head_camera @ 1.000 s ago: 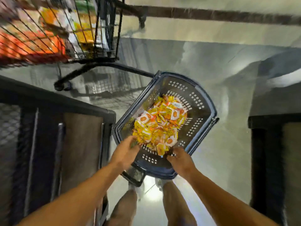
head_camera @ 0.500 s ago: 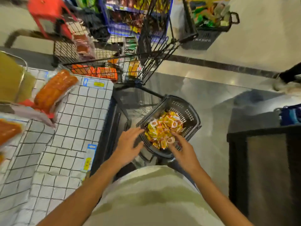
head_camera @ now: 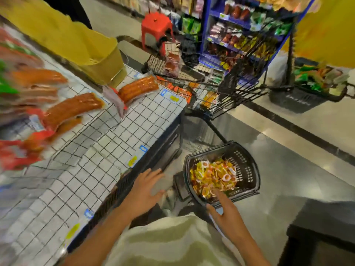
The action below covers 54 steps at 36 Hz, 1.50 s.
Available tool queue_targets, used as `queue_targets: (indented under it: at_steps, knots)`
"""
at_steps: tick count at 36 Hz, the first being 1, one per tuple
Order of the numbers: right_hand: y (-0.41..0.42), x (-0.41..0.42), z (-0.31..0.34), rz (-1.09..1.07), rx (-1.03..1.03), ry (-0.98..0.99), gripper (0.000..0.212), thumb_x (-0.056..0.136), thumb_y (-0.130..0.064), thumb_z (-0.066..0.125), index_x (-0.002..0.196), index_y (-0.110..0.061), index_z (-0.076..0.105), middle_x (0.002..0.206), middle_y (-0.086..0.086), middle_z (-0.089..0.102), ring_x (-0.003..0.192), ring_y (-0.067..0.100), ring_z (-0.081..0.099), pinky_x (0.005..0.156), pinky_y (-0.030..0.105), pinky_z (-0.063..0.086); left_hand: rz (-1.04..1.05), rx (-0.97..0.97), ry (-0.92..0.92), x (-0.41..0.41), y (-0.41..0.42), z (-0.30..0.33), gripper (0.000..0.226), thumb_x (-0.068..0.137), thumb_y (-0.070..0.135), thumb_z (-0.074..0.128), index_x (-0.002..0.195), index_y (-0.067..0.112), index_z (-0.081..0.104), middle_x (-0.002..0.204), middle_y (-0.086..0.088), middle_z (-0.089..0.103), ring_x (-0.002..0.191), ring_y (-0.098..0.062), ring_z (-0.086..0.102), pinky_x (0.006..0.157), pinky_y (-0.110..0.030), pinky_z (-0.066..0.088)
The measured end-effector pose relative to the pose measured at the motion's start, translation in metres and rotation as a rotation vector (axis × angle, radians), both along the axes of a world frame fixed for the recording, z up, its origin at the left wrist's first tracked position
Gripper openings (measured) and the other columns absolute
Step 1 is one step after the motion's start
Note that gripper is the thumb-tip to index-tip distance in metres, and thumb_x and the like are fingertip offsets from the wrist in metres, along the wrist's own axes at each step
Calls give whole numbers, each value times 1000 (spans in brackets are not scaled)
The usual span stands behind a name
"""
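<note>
A dark plastic shopping basket point(head_camera: 247, 169) stands on the shiny floor by my feet. It holds a heap of several small yellow, orange and white sachets point(head_camera: 213, 175). My right hand point(head_camera: 224, 214) hovers over the basket's near rim with its fingers spread and nothing in it. My left hand point(head_camera: 146, 191) hangs open to the left of the basket, beside the edge of the chiller, holding nothing.
A white wire-grid chiller shelf point(head_camera: 96, 154) fills the left, with packed orange sausages point(head_camera: 73, 108) on it. A black wire trolley point(head_camera: 221, 89) with goods stands beyond the basket. A dark counter point(head_camera: 322, 233) is at the lower right. A red stool point(head_camera: 156, 29) stands farther back.
The view has risen and swung left as I straightened up. Both hands have come off the basket's rim and now hang above it, empty.
</note>
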State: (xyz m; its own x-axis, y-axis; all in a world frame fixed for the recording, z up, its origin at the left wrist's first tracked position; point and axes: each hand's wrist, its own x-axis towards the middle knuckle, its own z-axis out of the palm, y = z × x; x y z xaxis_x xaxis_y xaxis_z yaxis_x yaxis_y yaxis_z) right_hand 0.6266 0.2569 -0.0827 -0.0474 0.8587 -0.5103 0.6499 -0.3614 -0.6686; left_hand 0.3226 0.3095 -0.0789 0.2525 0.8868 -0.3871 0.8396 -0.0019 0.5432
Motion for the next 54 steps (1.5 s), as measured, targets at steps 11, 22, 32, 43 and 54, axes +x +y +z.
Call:
queue_targets:
  at_steps: [11,22,32,43,54]
  knots:
    - [52,6,2,579,19,-51,58,99,-32,63,151,-16,43,154,3,45,143,21,40,117,29,30,416,91,-61,-14,-115,26,56,95,41,50,144,14,51,152,-5,44,145,-16,29,121,-17,5]
    - [46,-100,21,920,102,-83,64,99,-48,58,153,-18,42,158,0,41,146,16,36,119,25,24,884,-5,-63,-42,-251,24,56,97,21,63,148,15,42,149,-5,46,140,-24,41,118,-37,28]
    - [-48,-190,23,1045,48,-85,59,101,-50,51,153,-25,40,159,-3,37,148,12,28,120,22,17,988,29,-66,-93,-345,18,57,102,36,53,154,29,31,161,7,28,150,-17,21,124,-33,14]
    - [-156,-290,25,1168,20,-159,52,101,-38,59,148,-20,47,156,-1,42,145,15,37,118,22,24,1154,16,-149,-173,-487,8,51,101,39,52,149,34,36,153,12,34,143,-12,30,112,-16,16]
    - [-202,-364,31,1238,-7,-117,49,98,-42,62,144,-35,48,143,-19,43,127,-4,42,98,5,29,1291,-55,-192,-233,-567,-6,50,101,30,56,149,23,42,157,2,36,145,-15,30,116,-20,19]
